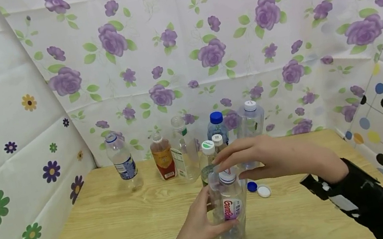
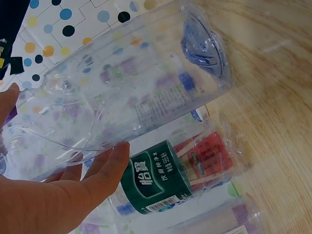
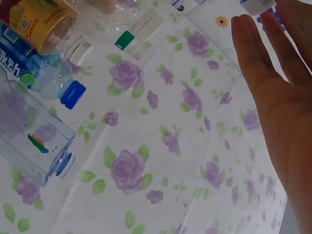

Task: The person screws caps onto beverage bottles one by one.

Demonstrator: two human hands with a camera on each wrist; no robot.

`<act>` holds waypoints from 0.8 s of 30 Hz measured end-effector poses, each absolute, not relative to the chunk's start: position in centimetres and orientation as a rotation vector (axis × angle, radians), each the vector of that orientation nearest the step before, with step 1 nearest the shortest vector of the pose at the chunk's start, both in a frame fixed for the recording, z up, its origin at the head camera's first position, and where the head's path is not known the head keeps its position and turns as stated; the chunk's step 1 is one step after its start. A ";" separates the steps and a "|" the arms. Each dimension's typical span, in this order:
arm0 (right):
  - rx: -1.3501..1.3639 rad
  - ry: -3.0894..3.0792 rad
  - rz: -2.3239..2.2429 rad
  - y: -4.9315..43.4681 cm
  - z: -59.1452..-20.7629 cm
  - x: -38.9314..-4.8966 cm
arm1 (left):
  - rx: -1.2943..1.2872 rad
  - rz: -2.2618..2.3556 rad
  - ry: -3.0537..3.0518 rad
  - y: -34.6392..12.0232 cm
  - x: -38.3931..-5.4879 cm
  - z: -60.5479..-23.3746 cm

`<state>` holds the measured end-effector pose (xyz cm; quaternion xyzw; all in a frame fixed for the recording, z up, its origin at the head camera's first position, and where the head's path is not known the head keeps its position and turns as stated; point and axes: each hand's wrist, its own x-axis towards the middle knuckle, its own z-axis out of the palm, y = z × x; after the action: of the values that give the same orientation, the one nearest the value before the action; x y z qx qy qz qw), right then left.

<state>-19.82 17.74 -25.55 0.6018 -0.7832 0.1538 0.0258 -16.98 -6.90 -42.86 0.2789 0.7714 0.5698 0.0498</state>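
Left hand holds a clear bottle round its body, the thumb across the front beside a pink and white label. That bottle is roughly upright over the near part of the wooden counter; whether its base touches the wood, I cannot tell. Above it, the right hand arches over the white cap, fingers on one side and thumb on the other; whether they pinch it is not clear.

Just right of the held bottle, a loose blue cap and a loose white cap lie side by side on the counter. Close behind it stands a green-labelled bottle with a white and green top. Farther back are a blue-capped bottle and a squarish clear bottle with a white cap. To their left stand a tall clear bottle, an orange-labelled bottle and, well apart at the far left, a blue-labelled bottle.
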 end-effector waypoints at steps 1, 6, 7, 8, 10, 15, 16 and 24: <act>1.882 -2.421 0.464 17.6 -25.4 -19.9 | 0.849 1.733 2.349 -6.9 -17.0 -42.9; 1.917 -2.423 0.370 16.9 -25.0 -20.1 | 0.850 1.739 2.338 -7.0 -16.9 -42.9; 1.917 -2.425 0.358 16.8 -25.0 -20.1 | 0.851 1.741 2.337 -7.0 -16.9 -42.9; 1.914 -2.430 0.350 16.7 -25.1 -20.1 | 0.851 1.741 2.337 -7.0 -16.9 -42.9; 1.906 -2.433 0.336 16.6 -25.1 -20.1 | 0.849 1.739 2.337 -7.0 -16.9 -42.9; 1.837 -2.435 0.328 16.4 -25.3 -19.9 | 0.849 1.738 2.337 -7.0 -16.9 -42.9; 1.816 -2.435 0.328 16.3 -25.4 -19.8 | 0.851 1.739 2.336 -7.0 -17.0 -42.9; 1.676 -2.439 0.253 15.8 -25.6 -19.2 | 0.859 1.747 2.333 -6.9 -17.1 -42.9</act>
<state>-19.21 15.78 -25.64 0.5622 -0.8182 0.0847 0.0858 -17.06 -6.90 -42.91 0.2824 0.7666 0.5743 0.0515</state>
